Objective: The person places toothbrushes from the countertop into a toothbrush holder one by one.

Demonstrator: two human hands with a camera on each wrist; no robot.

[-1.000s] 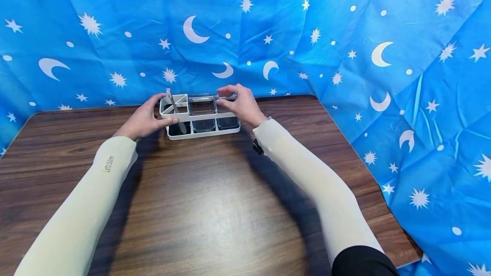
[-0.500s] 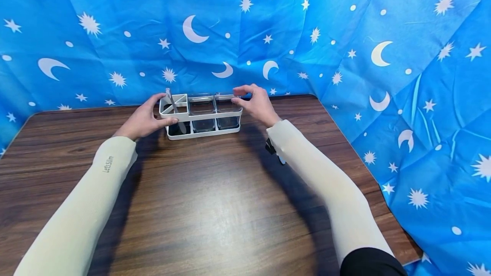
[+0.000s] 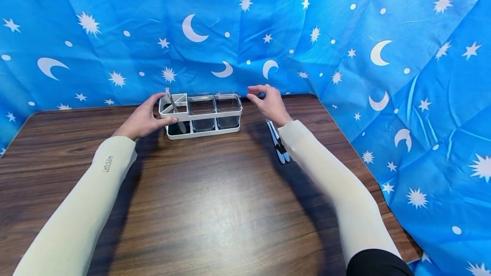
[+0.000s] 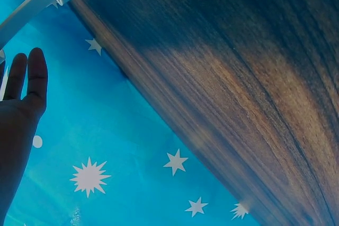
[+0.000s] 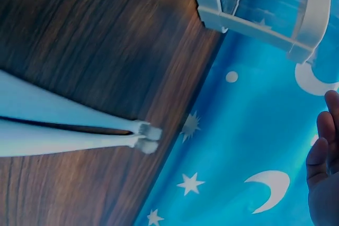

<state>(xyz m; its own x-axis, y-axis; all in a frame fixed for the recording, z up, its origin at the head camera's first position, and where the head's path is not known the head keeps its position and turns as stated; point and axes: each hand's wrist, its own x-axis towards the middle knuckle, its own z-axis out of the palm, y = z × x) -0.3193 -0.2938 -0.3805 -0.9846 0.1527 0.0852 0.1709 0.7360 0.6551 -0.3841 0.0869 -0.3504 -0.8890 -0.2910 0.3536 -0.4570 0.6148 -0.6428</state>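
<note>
In the head view, a white two-tier organizer rack stands at the back of the table. It bears two clear square boxes on its middle and right, and divided slots on its left. A slim grey translucent stick leans upright in those slots. My left hand grips the rack's left end, thumb along the front and fingers at the back. My right hand is just off the rack's right end, holding nothing, fingers and thumb apart. In the right wrist view, its fingers show at the edge.
Pale blue tongs-like arms with grey tips lie on the dark wooden table, below my right wrist. A blue cloth with moons and stars hangs right behind the table and along its right side.
My right hand has moved right, from over the right-hand clear box to beside the rack. The pale blue tongs-like thing has come into view beneath the wrist. My left hand stays in place.
</note>
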